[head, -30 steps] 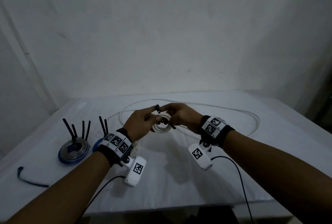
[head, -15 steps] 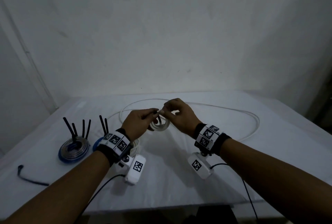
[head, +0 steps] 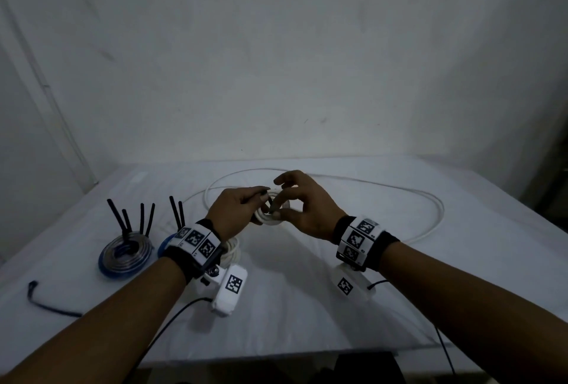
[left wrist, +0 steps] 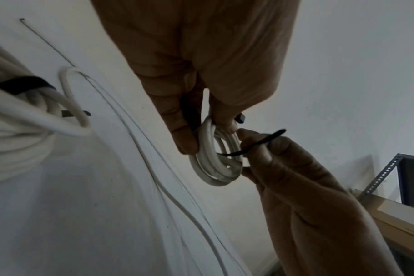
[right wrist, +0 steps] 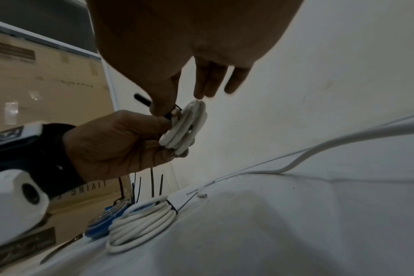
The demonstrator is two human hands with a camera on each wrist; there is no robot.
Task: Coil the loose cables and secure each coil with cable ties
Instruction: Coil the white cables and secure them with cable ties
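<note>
Left wrist view has the left hand [left wrist: 201, 78] gripping the small white coil [left wrist: 216, 158] above the desk [head: 276, 322], right hand [left wrist: 296, 177] pinching the black cable tie [left wrist: 250, 147] through it; best feed the tail into the head squarely, coil pinched flat.

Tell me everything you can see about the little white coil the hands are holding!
The little white coil is a smooth, plastic-looking white cable wound into a few tight loops, forming a small ring. It is held up above the white table, standing on edge. The left hand pinches its rim. A thin black cable tie passes through its middle, and the right hand pinches that tie beside the ring.
</note>
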